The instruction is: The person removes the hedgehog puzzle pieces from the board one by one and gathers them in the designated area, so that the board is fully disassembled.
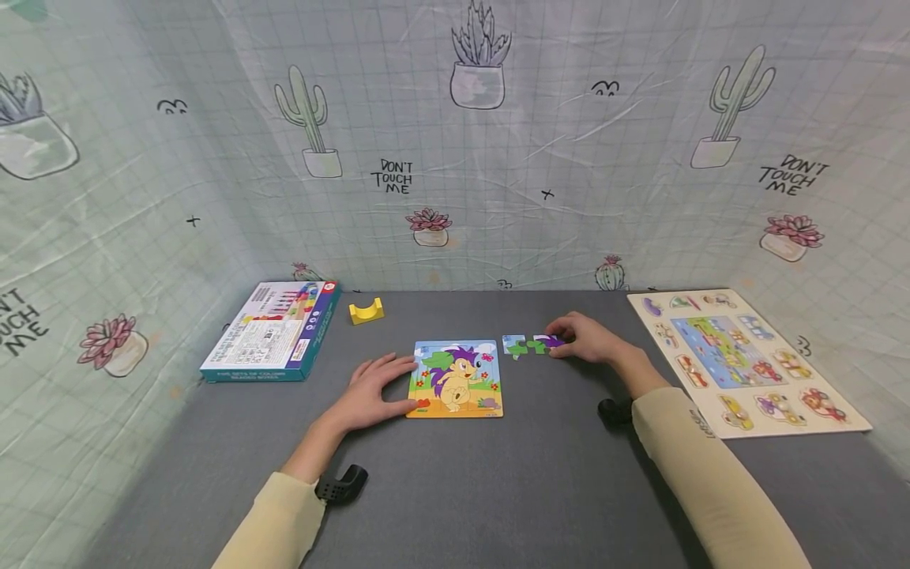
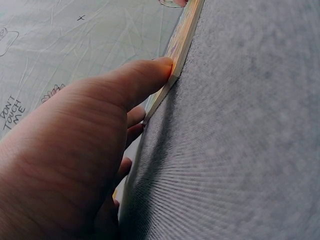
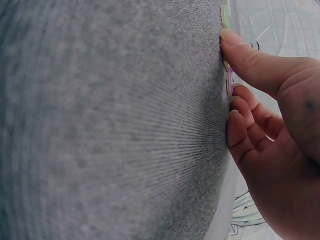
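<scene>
Apparently to steady it, the left hand [image 1: 371, 389], loosely spread, touches the left edge of the hedgehog puzzle [image 1: 457, 381], flat on the table [image 1: 458, 490], while the right hand [image 1: 584, 340] pinches a purple piece [image 1: 547, 341] just to its right. The box [image 1: 273, 336] reads "FIVE SETS OF COLUMN"; the backdrop [image 1: 533, 237], "DON'T TOUCH ME".

Your grey table [image 1: 498, 490] carries a box [image 1: 270, 328] at the far left corner, a picture board [image 1: 771, 340] at the far right, a yellow block [image 1: 366, 314] near the far edge, and, mid-table, a hedgehog puzzle [image 1: 455, 383] with small pieces [image 1: 513, 344] beside it.
</scene>
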`<action>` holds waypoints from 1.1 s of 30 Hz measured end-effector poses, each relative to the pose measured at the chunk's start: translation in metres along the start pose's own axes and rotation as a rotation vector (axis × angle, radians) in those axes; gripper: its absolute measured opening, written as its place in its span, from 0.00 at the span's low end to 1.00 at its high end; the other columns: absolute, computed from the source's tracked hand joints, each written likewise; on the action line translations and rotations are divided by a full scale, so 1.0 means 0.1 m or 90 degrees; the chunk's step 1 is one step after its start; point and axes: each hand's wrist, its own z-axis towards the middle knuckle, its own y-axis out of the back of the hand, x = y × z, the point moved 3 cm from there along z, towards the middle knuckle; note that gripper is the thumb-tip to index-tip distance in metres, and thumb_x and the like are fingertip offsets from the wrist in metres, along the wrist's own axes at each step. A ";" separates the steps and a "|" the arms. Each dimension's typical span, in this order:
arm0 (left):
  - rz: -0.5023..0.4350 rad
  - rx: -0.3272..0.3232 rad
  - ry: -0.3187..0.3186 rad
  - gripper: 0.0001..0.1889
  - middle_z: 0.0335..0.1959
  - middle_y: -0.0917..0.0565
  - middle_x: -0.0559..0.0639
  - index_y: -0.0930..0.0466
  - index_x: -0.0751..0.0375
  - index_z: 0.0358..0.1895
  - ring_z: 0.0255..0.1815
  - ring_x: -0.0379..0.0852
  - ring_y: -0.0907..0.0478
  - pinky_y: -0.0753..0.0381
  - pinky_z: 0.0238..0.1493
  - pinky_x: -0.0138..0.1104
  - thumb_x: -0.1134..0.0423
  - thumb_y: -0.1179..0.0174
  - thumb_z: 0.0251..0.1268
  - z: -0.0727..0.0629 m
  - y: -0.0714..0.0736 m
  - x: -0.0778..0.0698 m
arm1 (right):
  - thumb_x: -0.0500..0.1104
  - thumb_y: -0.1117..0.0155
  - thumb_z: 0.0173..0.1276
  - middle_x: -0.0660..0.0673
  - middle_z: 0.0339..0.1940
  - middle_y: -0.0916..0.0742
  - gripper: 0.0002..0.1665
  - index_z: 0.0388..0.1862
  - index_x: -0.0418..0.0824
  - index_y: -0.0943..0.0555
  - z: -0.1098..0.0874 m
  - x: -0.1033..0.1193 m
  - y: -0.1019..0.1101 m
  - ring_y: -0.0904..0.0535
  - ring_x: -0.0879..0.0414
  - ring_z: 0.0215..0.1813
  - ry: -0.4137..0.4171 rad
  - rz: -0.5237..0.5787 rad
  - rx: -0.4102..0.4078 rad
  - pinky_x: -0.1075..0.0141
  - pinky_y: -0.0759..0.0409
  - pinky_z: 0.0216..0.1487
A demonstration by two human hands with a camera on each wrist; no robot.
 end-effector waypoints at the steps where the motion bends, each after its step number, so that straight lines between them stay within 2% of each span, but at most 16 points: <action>1: 0.000 0.000 0.000 0.38 0.74 0.31 0.56 0.29 0.56 0.73 0.78 0.62 0.46 0.59 0.72 0.64 0.43 0.33 0.63 0.00 0.00 0.00 | 0.40 0.28 0.68 0.35 0.52 0.22 0.23 0.58 0.30 0.19 0.00 0.00 0.00 0.23 0.39 0.56 0.001 0.000 0.001 0.43 0.27 0.60; 9: -0.004 -0.010 -0.016 0.37 0.74 0.30 0.56 0.28 0.58 0.73 0.77 0.62 0.45 0.58 0.72 0.64 0.45 0.32 0.63 0.00 0.00 0.00 | 0.42 0.28 0.68 0.34 0.53 0.21 0.26 0.60 0.30 0.21 -0.01 0.00 0.02 0.23 0.39 0.55 0.007 0.002 0.000 0.43 0.27 0.60; 16: -0.006 -0.008 -0.011 0.38 0.74 0.31 0.55 0.29 0.57 0.73 0.78 0.62 0.45 0.58 0.72 0.63 0.44 0.32 0.63 -0.01 0.00 0.00 | 0.43 0.28 0.68 0.34 0.55 0.21 0.29 0.64 0.31 0.23 -0.02 0.04 0.04 0.25 0.40 0.56 0.012 0.009 -0.014 0.42 0.28 0.59; 24: -0.004 -0.014 -0.013 0.37 0.73 0.30 0.57 0.28 0.57 0.72 0.77 0.62 0.45 0.58 0.72 0.63 0.44 0.32 0.63 -0.01 0.00 0.00 | 0.42 0.27 0.67 0.31 0.62 0.24 0.34 0.67 0.30 0.26 0.00 0.27 0.03 0.25 0.36 0.61 0.054 0.044 -0.053 0.41 0.27 0.60; 33: -0.004 -0.016 -0.016 0.37 0.73 0.29 0.57 0.27 0.58 0.72 0.77 0.62 0.44 0.57 0.72 0.64 0.45 0.32 0.62 -0.01 0.01 -0.02 | 0.42 0.27 0.67 0.29 0.63 0.24 0.37 0.70 0.30 0.29 0.11 0.61 -0.16 0.26 0.37 0.59 0.072 0.097 -0.061 0.44 0.25 0.59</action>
